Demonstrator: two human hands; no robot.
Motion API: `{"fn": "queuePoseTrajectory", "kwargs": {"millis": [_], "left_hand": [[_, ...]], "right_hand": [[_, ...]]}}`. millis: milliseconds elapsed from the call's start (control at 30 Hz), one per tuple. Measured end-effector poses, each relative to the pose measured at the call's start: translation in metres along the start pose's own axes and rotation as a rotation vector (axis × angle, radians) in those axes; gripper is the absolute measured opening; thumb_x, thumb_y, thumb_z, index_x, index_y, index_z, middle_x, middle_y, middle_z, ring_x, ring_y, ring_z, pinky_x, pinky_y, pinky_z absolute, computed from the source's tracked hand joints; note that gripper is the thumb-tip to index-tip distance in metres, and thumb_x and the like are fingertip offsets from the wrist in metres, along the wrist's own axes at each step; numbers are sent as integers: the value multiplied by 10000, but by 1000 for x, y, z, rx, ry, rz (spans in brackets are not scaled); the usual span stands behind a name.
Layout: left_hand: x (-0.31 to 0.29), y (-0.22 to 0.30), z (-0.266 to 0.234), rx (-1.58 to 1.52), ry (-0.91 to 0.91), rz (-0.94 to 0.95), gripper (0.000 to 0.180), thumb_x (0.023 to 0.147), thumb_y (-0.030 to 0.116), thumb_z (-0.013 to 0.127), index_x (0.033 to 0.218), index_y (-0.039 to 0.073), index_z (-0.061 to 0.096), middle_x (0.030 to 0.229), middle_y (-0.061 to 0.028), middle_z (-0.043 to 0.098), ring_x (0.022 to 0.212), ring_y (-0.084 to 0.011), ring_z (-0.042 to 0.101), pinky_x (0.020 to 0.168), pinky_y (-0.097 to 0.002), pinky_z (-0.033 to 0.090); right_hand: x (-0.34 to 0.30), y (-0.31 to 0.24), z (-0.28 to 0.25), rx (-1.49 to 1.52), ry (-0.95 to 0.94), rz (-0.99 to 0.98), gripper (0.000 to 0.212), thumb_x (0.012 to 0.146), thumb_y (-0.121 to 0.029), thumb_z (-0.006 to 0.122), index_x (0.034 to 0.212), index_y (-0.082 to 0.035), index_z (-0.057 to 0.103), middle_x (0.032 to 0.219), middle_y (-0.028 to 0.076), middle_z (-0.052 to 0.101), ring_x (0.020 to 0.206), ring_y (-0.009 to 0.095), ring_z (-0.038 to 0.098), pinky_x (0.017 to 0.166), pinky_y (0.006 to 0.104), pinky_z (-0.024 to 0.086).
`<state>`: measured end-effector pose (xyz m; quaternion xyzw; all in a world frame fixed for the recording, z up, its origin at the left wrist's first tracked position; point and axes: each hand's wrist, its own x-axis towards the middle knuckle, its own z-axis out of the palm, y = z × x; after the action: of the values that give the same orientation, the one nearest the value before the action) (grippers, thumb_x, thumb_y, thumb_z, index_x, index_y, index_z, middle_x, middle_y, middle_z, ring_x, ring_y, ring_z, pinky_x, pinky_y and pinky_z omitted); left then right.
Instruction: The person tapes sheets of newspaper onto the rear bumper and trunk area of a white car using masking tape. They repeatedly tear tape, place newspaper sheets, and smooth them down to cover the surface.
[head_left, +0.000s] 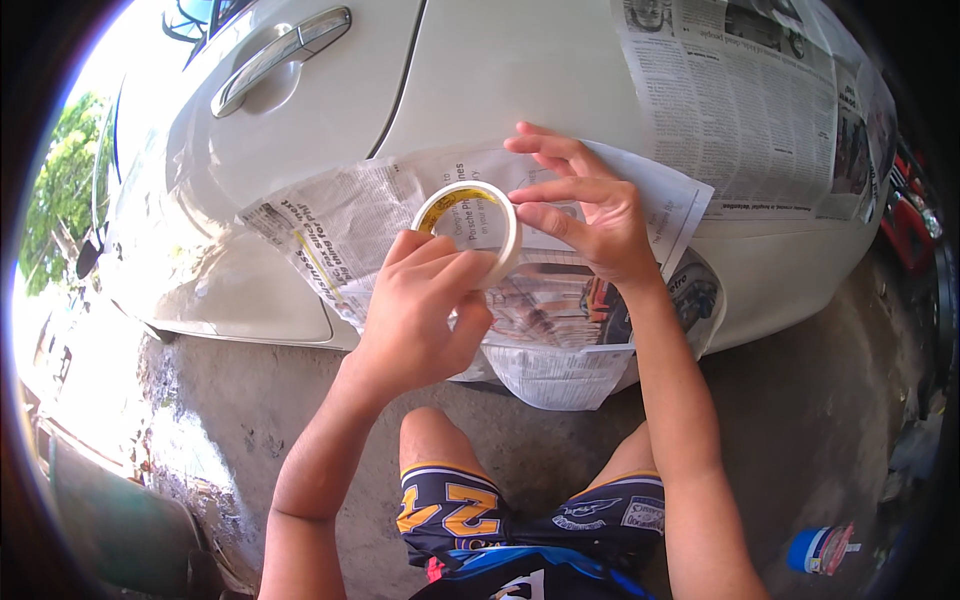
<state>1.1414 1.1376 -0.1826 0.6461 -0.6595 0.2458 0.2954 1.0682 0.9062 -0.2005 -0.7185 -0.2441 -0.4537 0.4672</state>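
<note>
The person's left hand (pixel 430 310) is closed around the lower left of a roll of tape (pixel 512 243), which is held up in front of the newspaper (pixel 365 215) on the side of a pale car (pixel 510 80); the undersides of the gripping fingers are turned away, so their exact hold is hidden. The right hand (pixel 592 215) is at the roll's right rim, its thumb and forefinger close together there and the other fingers loosely extended; whether these two tips pinch a loose tape end or merely touch the rim cannot be told. The hands and roll hide part of the newspaper, and a printed picture on it shows through only in pieces between the wrists. Its lower part covers most of what lies behind, with a dark edge barely visible beneath. A second newspaper sheet (pixel 740 110) on the upper right of the car is cut off by the top of the view. A chrome door handle (pixel 283 62) is clear at upper left, while glare washes out the far left. Both forearms are cut off by the lower edge. On the ground (pixel 780 420), a blue and reddish container (pixel 822 550) is too small to identify.
</note>
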Motion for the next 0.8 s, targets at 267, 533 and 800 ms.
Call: {"fn": "queuePoseTrajectory", "kwargs": {"millis": [267, 533, 800], "left_hand": [[3, 9, 4, -91, 34, -89, 148, 744, 39, 617, 889, 42, 645, 682, -80, 585, 680, -272, 553, 737, -397, 472], [6, -11, -20, -734, -9, -536, 423, 875, 230, 477, 1085, -65, 695, 723, -55, 610, 692, -127, 581, 660, -306, 476], [6, -4, 1, -258, -11, -110, 324, 792, 14, 584, 1108, -4, 655, 877, -170, 684, 804, -374, 620, 831, -465, 491]], "right_hand": [[-2, 3, -1, -80, -10, 16, 66, 869, -69, 730, 906, -42, 777, 1420, 153, 610, 1477, 321, 453, 1222, 516, 341], [2, -8, -1, -13, -35, 26, 197, 932, -240, 781, 977, -49, 795, 1505, 170, 554, 1499, 324, 418, 1232, 512, 308], [4, -2, -6, 32, -34, 34, 71, 912, -99, 794, 945, -38, 780, 1479, 142, 581, 1449, 288, 486, 1210, 481, 371]]}}
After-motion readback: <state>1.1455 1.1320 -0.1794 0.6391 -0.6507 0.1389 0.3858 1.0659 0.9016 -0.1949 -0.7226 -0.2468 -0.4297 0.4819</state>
